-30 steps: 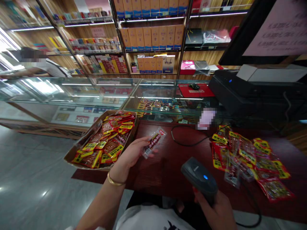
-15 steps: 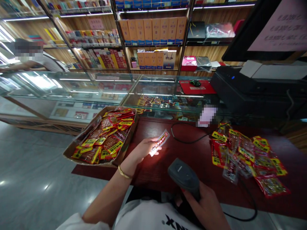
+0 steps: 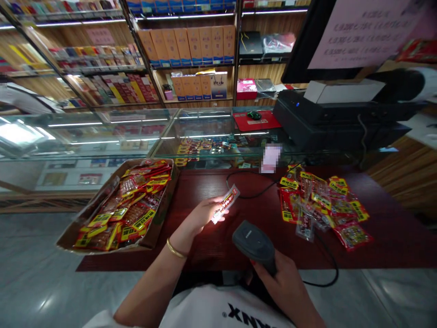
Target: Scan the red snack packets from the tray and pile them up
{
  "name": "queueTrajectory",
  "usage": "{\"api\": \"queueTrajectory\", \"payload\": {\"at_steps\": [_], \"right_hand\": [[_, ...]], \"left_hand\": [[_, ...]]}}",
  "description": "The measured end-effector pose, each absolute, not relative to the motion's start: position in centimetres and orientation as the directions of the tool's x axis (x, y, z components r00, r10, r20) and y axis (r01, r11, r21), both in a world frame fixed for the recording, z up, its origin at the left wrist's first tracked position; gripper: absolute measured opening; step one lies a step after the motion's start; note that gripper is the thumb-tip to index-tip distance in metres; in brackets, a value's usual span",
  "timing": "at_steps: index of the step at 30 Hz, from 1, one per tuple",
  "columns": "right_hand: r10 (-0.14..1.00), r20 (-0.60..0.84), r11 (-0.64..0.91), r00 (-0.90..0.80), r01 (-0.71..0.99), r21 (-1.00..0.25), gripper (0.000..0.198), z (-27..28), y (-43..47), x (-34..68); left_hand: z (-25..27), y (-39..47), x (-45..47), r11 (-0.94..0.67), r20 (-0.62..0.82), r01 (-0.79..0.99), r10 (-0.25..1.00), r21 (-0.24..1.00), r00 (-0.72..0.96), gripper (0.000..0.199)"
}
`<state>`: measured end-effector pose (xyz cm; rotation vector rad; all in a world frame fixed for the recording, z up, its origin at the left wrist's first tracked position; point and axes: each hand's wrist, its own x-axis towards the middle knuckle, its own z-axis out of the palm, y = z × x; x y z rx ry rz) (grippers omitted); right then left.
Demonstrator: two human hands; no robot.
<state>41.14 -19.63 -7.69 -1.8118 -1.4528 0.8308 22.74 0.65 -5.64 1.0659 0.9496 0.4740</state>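
Note:
My left hand (image 3: 203, 216) is closed on a narrow snack packet (image 3: 226, 204), held above the dark red desk (image 3: 205, 255). Bright light falls on the lower part of the packet. In my right hand (image 3: 282, 278) is a dark barcode scanner (image 3: 254, 243), its head pointing toward the packet. A gap separates scanner and packet. To the left stands an open cardboard box (image 3: 167, 200) full of red and yellow snack packets (image 3: 131, 191). Over on the right, several similar packets (image 3: 321, 196) lie in a loose pile on the desk.
Behind the desk runs a glass display counter (image 3: 201, 123) with a red mouse pad (image 3: 273, 120) on it. A monitor (image 3: 300, 41) and black machine (image 3: 327, 114) stand at right. The scanner's cable (image 3: 336, 269) loops beneath the pile. A person (image 3: 23, 98) is at far left.
The view has turned to the right, so box, pile and shelves sit further left. Both hands keep their hold on the packet and the scanner.

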Motion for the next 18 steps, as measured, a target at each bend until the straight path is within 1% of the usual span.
{"api": "queueTrajectory", "payload": {"at_steps": [6, 10, 13, 18], "right_hand": [[0.978, -0.073, -0.17, 0.194, 0.553, -0.815, 0.047, -8.2, -20.2, 41.8], [0.968, -0.092, -0.208, 0.233, 0.542, -0.814, 0.046, -8.2, -20.3, 42.1], [0.963, -0.1, -0.223, 0.251, 0.53, -0.818, 0.044, -8.2, -20.4, 42.3], [0.959, -0.113, -0.238, 0.261, 0.519, -0.821, 0.044, -8.1, -20.5, 42.5]], "left_hand": [[-5.2, 0.5, 24.2, 0.445, -0.435, 0.122, 0.719, 0.887, 0.542, 0.051], [-5.2, 0.5, 24.7, 0.438, -0.435, 0.138, 0.707, 0.889, 0.557, 0.052], [-5.1, 0.4, 25.1, 0.451, -0.456, 0.156, 0.698, 0.879, 0.552, 0.05], [-5.3, 0.4, 25.7, 0.475, -0.449, 0.114, 0.689, 0.873, 0.569, 0.047]]}}
